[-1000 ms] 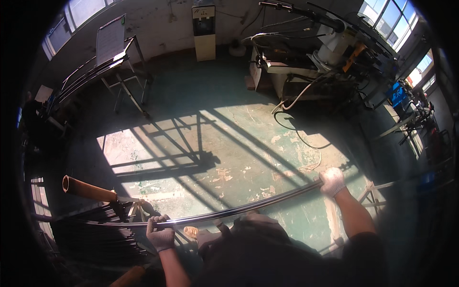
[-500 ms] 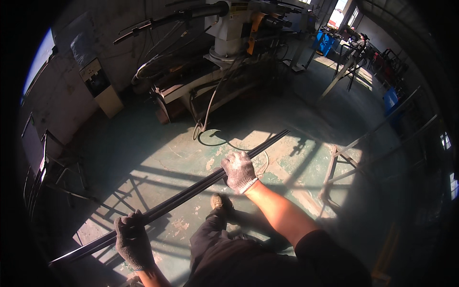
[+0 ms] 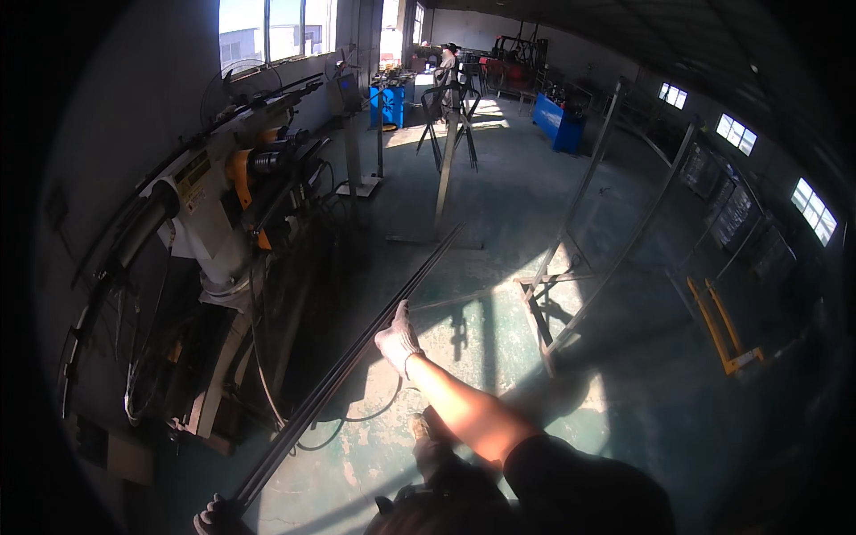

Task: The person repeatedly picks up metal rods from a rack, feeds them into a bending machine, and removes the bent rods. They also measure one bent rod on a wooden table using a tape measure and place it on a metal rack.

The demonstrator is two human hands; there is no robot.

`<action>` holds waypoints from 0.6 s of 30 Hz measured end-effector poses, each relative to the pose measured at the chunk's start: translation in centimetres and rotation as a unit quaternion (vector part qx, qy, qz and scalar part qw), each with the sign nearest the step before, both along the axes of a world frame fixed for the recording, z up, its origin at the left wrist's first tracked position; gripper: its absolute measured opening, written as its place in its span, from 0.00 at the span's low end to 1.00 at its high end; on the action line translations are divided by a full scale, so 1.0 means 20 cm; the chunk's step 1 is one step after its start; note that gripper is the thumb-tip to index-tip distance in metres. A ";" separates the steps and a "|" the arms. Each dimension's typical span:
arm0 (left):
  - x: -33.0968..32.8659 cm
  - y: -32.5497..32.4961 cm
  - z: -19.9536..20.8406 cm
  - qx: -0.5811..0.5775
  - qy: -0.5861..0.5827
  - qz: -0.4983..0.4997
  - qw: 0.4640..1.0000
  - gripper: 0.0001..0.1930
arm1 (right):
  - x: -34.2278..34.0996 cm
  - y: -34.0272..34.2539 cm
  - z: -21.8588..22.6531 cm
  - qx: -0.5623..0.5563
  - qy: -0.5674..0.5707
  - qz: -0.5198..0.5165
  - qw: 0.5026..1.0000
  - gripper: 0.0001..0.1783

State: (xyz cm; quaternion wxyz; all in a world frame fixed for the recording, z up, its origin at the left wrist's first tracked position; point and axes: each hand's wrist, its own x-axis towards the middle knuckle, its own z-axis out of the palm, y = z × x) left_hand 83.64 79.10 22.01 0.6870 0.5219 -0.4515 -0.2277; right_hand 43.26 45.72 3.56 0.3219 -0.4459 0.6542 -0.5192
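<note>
Dark rods (image 3: 341,374), angled more steeply than before, left hand (image 3: 217,515) and right hand (image 3: 398,341), fingers wrapped around them

A green-painted floor (image 3: 526,201) carries everything here, its coating worn to pale patches near the person's shoe (image 3: 420,426), with sunlit areas crossed by shadows. A dark cable (image 3: 373,417) curves loosely over it beside a heavy machine (image 3: 214,245) with a pale column, which stands along the left side. Farther up, a post rises from a pale base plate (image 3: 358,185), near a blue cabinet (image 3: 388,107). An upright stand (image 3: 445,183) rests on a crosswise foot, and a long blue cabinet (image 3: 559,127) sits beyond it. Right of centre stands a metal-tube rack (image 3: 555,278); farther right lie yellow two-pronged forks (image 3: 707,319).
</note>
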 end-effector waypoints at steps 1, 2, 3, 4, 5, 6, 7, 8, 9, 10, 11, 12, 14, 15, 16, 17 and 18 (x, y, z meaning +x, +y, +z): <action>-0.07 -0.18 -0.02 -0.111 0.272 -0.138 0.946 0.11 | 0.05 -0.05 -0.02 -0.025 -0.261 0.089 0.961 0.28; -0.14 -0.33 -0.01 -0.033 0.051 -0.026 0.998 0.11 | 0.11 -0.10 -0.03 0.007 -0.536 0.132 0.834 0.20; -0.20 -0.47 -0.01 0.046 -0.177 0.088 0.979 0.11 | 0.15 -0.17 -0.02 0.026 -0.615 0.174 0.769 0.14; -0.28 -0.62 0.00 0.120 -0.389 0.200 0.891 0.12 | 0.18 -0.26 0.01 0.036 -0.676 0.192 0.711 0.09; -0.36 -0.75 -0.01 0.181 -0.434 0.255 0.845 0.13 | 0.21 -0.36 0.04 0.061 -0.687 0.179 0.702 0.07; -0.41 -0.90 0.01 0.188 -0.441 0.260 0.838 0.13 | 0.21 -0.48 0.08 0.060 -0.706 0.203 0.676 0.06; -0.44 -1.03 0.03 0.197 -0.451 0.264 0.829 0.13 | 0.22 -0.62 0.12 0.074 -0.685 0.172 0.704 0.04; -0.47 -1.16 0.04 0.209 -0.455 0.274 0.821 0.14 | 0.20 -0.76 0.15 0.072 -0.673 0.172 0.715 0.05; -0.48 -1.27 0.06 0.170 -0.449 0.283 0.831 0.15 | 0.18 -0.91 0.18 0.074 -0.660 0.178 0.726 0.05; -0.45 -1.36 0.09 0.133 -0.445 0.292 0.836 0.15 | 0.18 -1.04 0.20 0.084 -0.644 0.178 0.740 0.05; -0.41 -1.43 0.13 0.102 -0.444 0.299 0.838 0.16 | 0.16 -1.18 0.21 0.078 -0.646 0.175 0.739 0.06; -0.35 -1.50 0.16 -0.010 -0.199 0.192 0.961 0.15 | 0.15 -1.32 0.21 0.058 -0.644 0.188 0.739 0.05; -0.24 -1.55 0.23 0.087 -0.217 0.316 0.919 0.12 | 0.10 -1.63 0.22 0.066 -0.641 0.179 0.743 0.06; -0.18 -1.57 0.25 -0.010 -0.011 0.172 0.985 0.13 | 0.08 -1.78 0.21 0.079 -0.628 0.180 0.753 0.05; -0.14 -1.61 0.26 -0.115 0.193 0.010 0.974 0.16 | 0.05 -1.93 0.20 0.090 -0.612 0.173 0.766 0.05; -0.10 -1.66 0.25 -0.124 0.202 0.042 0.971 0.19 | 0.04 -2.09 0.17 0.101 -0.615 0.153 0.767 0.06; -0.09 -1.73 0.21 -0.070 0.130 0.118 0.982 0.19 | 0.05 -2.25 0.14 0.109 -0.610 0.107 0.777 0.07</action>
